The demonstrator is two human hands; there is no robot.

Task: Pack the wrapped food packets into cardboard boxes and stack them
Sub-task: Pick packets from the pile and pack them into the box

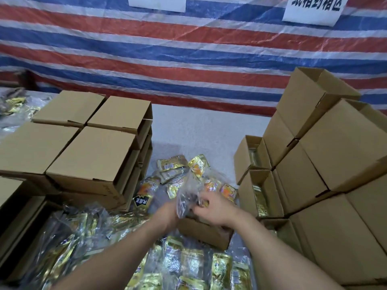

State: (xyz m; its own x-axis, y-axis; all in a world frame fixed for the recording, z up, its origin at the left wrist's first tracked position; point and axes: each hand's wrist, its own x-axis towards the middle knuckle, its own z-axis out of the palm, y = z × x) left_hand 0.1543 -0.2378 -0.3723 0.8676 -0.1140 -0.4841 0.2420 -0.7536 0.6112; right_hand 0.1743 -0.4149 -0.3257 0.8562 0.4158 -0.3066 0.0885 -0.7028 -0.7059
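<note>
Striped tarp hangs behind your table. Your left hand [167, 212] and right hand [211, 208] pinch a clear-wrapped packet [185, 197] between curled fingers, directly above the open box [206, 232]. Crinkly film could slip, spilling it beside the box.

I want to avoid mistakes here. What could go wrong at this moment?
1. The clear bag that both hands hold over the small open box may snag or spill.
2. Loose packets crowd the box and could slip off the table.
3. The tall box stack on the right might tip if bumped.
</note>
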